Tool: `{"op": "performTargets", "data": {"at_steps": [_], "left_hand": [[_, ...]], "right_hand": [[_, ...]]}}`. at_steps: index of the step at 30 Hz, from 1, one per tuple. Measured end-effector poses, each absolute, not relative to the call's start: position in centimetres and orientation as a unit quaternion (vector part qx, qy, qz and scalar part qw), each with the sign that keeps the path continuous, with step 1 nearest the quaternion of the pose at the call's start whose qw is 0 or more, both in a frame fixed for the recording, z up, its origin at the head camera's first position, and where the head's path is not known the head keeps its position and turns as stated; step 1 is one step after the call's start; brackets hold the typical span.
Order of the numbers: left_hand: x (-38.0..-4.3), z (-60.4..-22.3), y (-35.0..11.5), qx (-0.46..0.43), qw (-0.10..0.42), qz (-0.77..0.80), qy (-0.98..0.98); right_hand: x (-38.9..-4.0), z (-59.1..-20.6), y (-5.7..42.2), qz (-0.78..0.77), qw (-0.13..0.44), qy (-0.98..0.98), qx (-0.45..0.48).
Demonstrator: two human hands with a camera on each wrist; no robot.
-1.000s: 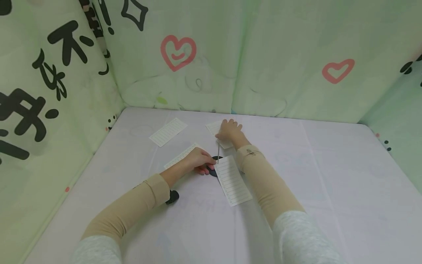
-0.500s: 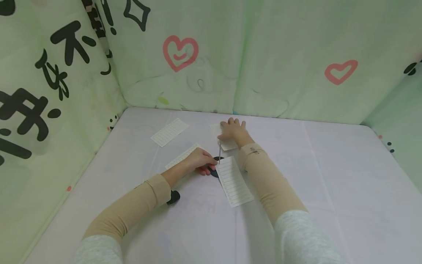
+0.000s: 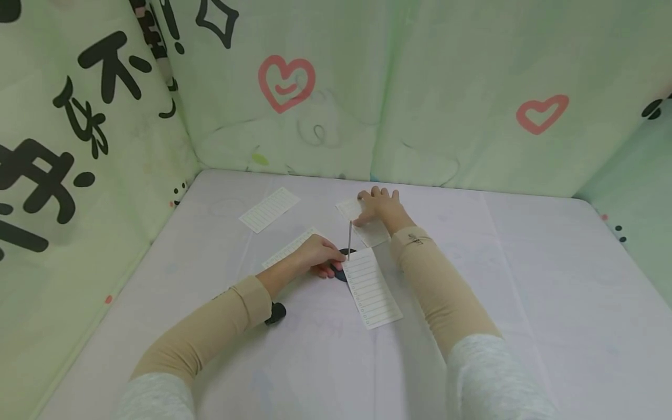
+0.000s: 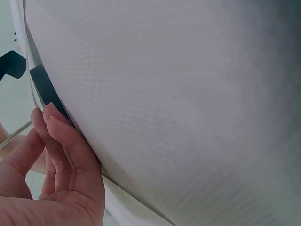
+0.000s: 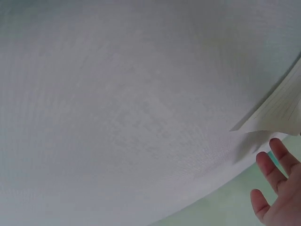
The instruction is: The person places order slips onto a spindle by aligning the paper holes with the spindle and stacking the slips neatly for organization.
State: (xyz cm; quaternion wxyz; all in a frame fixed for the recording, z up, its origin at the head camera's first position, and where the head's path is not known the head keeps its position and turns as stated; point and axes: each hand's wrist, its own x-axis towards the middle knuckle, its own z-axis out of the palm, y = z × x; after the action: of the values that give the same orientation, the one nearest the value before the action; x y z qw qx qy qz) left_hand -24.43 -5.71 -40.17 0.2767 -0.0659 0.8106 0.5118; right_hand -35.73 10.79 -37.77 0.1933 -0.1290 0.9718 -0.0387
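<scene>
A lined paper slip (image 3: 371,291) hangs toward the front, its top end at the thin metal rod of a paper spike (image 3: 350,240). The spike rises from a round black base (image 3: 340,274). My left hand (image 3: 319,255) pinches the near corner of this slip beside the rod; its fingertips also lie close to the base (image 4: 49,92) in the left wrist view. Behind the rod, my right hand (image 3: 382,209) is spread over another lined slip (image 3: 375,235) and partly covers it. In the right wrist view, the fingers (image 5: 269,168) look straight and apart.
Two more slips lie to the left: one farther back (image 3: 269,209), one (image 3: 287,249) partly behind the left hand. A small black object (image 3: 276,314) shows beside the left forearm. Printed green cloth (image 3: 446,99) walls the white table (image 3: 525,280) at the back and sides.
My right hand has shifted to the right, away from the rod's top, and its fingers have spread, uncovering more of the slip beneath. The left hand and its slip have stayed in place.
</scene>
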Motion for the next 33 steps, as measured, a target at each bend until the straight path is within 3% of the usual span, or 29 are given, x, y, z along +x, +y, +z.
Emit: {"op": "performTargets", "data": {"at_steps": [26, 33], "left_hand": [[-24.2, -40.2, -5.6, -0.067, 0.268, 0.513, 0.813], [-24.2, -40.2, -5.6, -0.068, 0.269, 0.517, 0.810]], "right_hand": [[-35.7, -38.0, 11.9, -0.099, 0.116, 0.973, -0.174], [-35.0, -37.0, 13.5, -0.217, 0.076, 0.956, -0.182]]}}
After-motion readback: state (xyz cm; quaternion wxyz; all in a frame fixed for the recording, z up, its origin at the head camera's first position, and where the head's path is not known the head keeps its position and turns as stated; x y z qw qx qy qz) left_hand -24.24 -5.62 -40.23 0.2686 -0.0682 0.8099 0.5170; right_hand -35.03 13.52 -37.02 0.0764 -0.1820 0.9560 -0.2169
